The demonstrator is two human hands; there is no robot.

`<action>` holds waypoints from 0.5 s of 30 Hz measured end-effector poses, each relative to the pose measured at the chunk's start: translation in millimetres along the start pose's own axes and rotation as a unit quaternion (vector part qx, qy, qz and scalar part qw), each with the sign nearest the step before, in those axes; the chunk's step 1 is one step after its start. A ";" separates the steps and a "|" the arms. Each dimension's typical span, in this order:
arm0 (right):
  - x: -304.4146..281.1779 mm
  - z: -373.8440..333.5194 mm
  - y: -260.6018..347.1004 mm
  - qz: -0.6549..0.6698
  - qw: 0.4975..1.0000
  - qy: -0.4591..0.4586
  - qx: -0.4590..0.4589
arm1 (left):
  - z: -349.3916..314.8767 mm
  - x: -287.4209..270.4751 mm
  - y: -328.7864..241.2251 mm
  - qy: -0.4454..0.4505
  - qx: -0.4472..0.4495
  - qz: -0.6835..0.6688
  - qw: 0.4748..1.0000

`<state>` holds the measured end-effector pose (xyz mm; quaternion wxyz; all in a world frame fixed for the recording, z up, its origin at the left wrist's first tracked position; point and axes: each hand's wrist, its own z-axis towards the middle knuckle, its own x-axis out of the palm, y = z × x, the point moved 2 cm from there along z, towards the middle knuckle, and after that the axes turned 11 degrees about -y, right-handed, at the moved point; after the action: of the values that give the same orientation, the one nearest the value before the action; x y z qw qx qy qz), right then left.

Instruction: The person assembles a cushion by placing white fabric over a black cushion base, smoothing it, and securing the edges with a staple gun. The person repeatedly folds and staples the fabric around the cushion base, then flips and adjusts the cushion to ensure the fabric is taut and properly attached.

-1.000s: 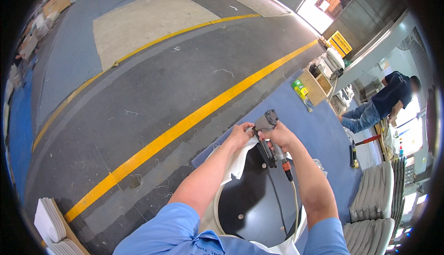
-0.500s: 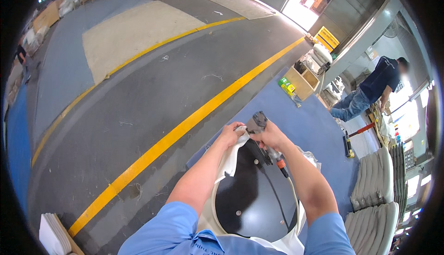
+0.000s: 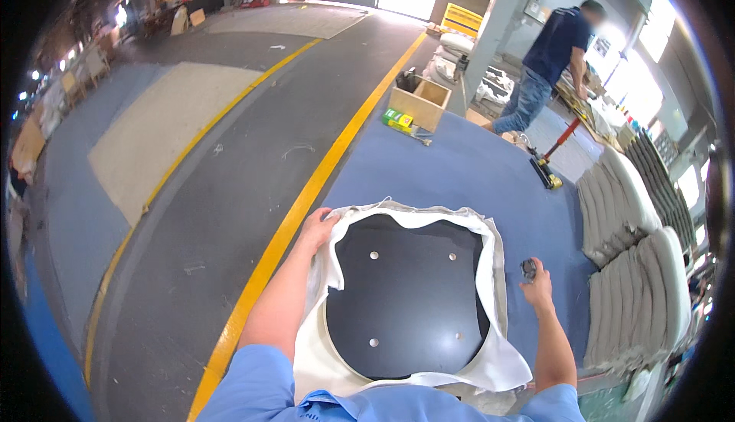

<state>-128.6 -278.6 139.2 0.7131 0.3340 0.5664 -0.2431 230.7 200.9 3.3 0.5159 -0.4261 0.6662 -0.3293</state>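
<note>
A black seat panel (image 3: 409,299) with several round holes lies on the blue table, its white fabric cover (image 3: 491,269) gathered loosely around the edge. My left hand (image 3: 318,231) pinches the cover's edge at the far left corner. To the right of the panel, my right hand (image 3: 538,288) is closed around a staple gun (image 3: 528,268), held apart from the cover. Only the grey end of the tool shows; the rest is hidden by my fingers and the viewing angle.
On the blue table (image 3: 452,169), a wooden box (image 3: 419,104) and a green-yellow carton (image 3: 397,120) stand at the far end. A red-handled tool (image 3: 561,143) lies right of them. Stacked grey cushions (image 3: 639,292) line the right side. Beyond, a person (image 3: 547,62) leans over another bench.
My right hand with the staple gun has moved from the cover's far left edge to the panel's right. The panel now sits more squarely before me; the view has turned right.
</note>
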 end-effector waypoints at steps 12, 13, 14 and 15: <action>69.2 -91.0 -91.7 0.016 0.998 0.004 0.055 | -118.8 -92.3 50.8 0.091 -0.100 0.028 0.990; 65.3 -92.9 -98.5 0.007 0.999 0.005 0.050 | -133.7 -89.6 61.0 0.124 -0.142 -0.031 0.982; 63.4 -96.4 -100.0 -0.009 0.999 -0.013 0.046 | -150.2 -90.3 71.7 0.142 -0.160 -0.024 0.976; 59.7 -96.5 -97.8 0.011 0.999 -0.008 0.035 | -166.0 -94.2 79.9 0.155 -0.176 -0.018 0.972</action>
<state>-247.4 -268.6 48.6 0.7082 0.3634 0.5478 -0.2576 61.7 319.8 13.0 0.3171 -0.4660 0.7778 -0.2780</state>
